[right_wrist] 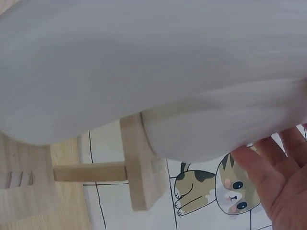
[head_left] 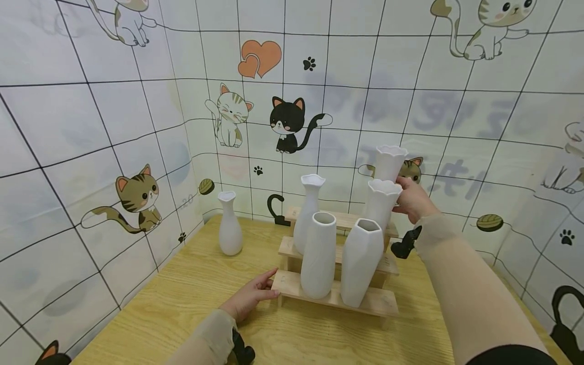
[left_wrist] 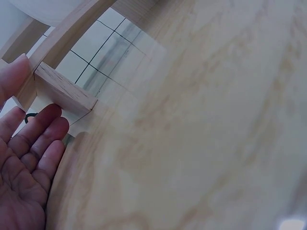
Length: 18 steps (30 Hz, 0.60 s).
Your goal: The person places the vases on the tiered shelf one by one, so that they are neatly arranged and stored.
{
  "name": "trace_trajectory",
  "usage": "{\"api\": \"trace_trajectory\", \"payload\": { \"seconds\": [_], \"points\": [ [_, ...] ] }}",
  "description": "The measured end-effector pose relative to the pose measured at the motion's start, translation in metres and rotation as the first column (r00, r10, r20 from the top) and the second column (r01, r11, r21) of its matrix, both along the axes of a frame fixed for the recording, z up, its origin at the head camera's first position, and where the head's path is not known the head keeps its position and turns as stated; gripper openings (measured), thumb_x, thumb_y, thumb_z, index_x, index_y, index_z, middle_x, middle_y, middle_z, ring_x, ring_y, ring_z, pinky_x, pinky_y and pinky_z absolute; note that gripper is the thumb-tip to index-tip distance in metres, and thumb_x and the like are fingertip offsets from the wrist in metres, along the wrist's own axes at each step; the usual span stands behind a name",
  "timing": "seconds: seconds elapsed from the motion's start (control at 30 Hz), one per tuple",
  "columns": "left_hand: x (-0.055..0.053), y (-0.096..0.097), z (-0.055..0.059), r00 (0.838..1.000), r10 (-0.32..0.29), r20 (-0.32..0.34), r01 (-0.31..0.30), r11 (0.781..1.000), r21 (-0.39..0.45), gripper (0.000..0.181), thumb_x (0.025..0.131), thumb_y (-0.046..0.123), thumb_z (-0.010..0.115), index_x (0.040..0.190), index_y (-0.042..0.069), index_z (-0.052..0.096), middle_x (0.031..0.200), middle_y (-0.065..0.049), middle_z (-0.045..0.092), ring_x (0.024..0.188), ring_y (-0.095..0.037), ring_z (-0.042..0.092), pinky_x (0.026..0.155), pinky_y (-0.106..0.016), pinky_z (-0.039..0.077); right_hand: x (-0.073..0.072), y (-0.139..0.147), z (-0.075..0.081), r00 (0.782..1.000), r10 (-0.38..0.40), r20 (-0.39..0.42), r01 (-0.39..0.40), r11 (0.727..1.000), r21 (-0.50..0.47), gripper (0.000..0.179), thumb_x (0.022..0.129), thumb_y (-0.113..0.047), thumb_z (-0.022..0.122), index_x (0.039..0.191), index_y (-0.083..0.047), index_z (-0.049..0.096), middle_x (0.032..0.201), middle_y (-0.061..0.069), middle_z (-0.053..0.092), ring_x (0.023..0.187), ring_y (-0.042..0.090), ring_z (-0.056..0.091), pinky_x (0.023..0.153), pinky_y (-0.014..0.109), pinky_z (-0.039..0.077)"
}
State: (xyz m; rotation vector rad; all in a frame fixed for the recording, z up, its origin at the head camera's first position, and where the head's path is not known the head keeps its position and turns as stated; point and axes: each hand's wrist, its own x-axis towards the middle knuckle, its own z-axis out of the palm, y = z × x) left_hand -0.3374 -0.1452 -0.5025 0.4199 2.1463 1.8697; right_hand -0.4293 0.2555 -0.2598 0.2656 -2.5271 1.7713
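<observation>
A three-tier wooden stand (head_left: 335, 296) holds several white vases. My left hand (head_left: 248, 299) grips the left end of its lowest step; in the left wrist view, the thumb lies above the plank and other fingers curl below it. At the back right, my right hand (head_left: 414, 200) holds the ruffled-rim vase (head_left: 390, 159) on the top step, its fingertips touching the side; the thumb is hidden. Another ruffled vase (head_left: 382, 200) stands in front of it. A slim-necked vase (head_left: 307, 218) is on the middle step. A rounded vase (head_left: 318, 258) and a faceted vase (head_left: 362, 263) occupy the lowest.
Apart from the stand, a slender white vase (head_left: 230, 228) stands on the wood-grain table (head_left: 182, 304) at the left. Behind and beside the table hangs a white gridded wall covering (head_left: 347, 66) printed with cats.
</observation>
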Motion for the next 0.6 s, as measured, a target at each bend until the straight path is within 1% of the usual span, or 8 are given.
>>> {"api": "trace_trajectory", "payload": {
  "seconds": [0.17,0.27,0.4,0.5,0.6],
  "points": [
    [0.001,0.001,0.002,1.000,-0.004,0.005,0.004,1.000,0.000,0.077,0.091,0.027,0.067,0.154,0.011,0.024,0.123,-0.009,0.054,0.110,-0.021,0.051,0.103,-0.050,0.033,0.006,0.006,-0.003,1.000,0.002,0.015,-0.002,1.000,-0.021,0.068,0.100,-0.020,0.050,0.155,-0.007,0.012,0.157,0.020,0.013,0.136,0.042,0.029,0.104,0.057,0.033],
    [0.002,0.001,0.003,1.000,-0.007,0.007,0.007,1.000,0.000,0.078,0.091,0.026,0.067,0.154,0.011,0.023,0.124,-0.009,0.053,0.111,-0.021,0.050,0.103,-0.050,0.033,0.011,0.011,-0.006,1.000,0.016,0.025,-0.015,0.999,-0.046,0.073,0.099,-0.023,0.055,0.155,-0.010,0.010,0.155,0.022,0.018,0.137,0.041,0.029,0.106,0.055,0.032],
    [0.002,0.001,0.004,1.000,-0.007,0.015,0.007,1.000,0.000,0.078,0.091,0.026,0.067,0.154,0.011,0.024,0.124,-0.010,0.053,0.112,-0.022,0.050,0.104,-0.051,0.032,0.020,0.017,-0.011,0.999,0.036,0.008,-0.036,0.996,-0.076,0.078,0.096,-0.031,0.059,0.155,-0.010,0.012,0.153,0.022,0.021,0.137,0.038,0.030,0.107,0.052,0.032],
    [0.002,0.001,0.005,1.000,-0.004,0.021,0.004,1.000,0.000,0.078,0.091,0.027,0.067,0.153,0.012,0.024,0.124,-0.009,0.053,0.111,-0.021,0.050,0.103,-0.050,0.032,0.026,0.022,-0.016,0.999,0.031,-0.009,-0.032,0.996,-0.086,0.081,0.094,-0.036,0.061,0.154,-0.007,0.016,0.153,0.021,0.023,0.133,0.033,0.035,0.106,0.049,0.034],
    [0.003,0.001,0.005,1.000,-0.007,0.024,0.007,1.000,0.003,0.077,0.091,0.026,0.067,0.154,0.012,0.024,0.124,-0.009,0.053,0.111,-0.022,0.049,0.103,-0.050,0.032,0.032,0.027,-0.022,1.000,0.008,-0.021,-0.009,0.997,-0.073,0.083,0.091,-0.041,0.062,0.153,-0.007,0.020,0.149,0.018,0.030,0.124,0.021,0.045,0.104,0.044,0.039]
  ]
}}
